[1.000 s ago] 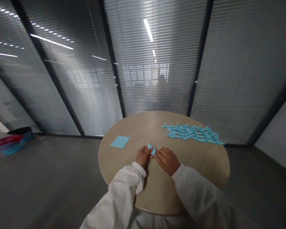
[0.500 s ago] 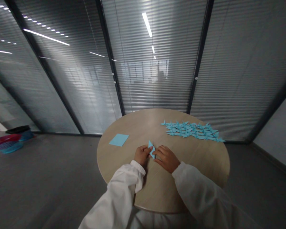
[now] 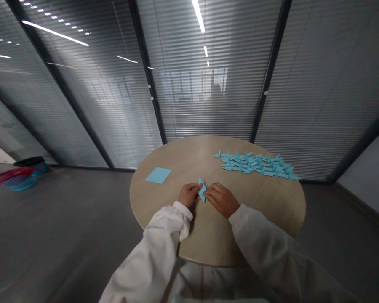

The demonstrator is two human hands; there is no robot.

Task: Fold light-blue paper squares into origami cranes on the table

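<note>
- My left hand [image 3: 188, 195] and right hand [image 3: 219, 200] are pinching the folded blue paper [image 3: 202, 190], fingers pressed together
- I'm holding it between them over the round wooden table [image 3: 173, 164]
- I'm judging it light and easily creased, so I'm taking it by its folded edges

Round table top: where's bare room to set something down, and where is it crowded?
Table top is bare between the blue paper square and the origami cranes, and right of the right hand, below the cranes. Crowded: the packed cranes, and the folded paper between the left hand and right hand.
</note>
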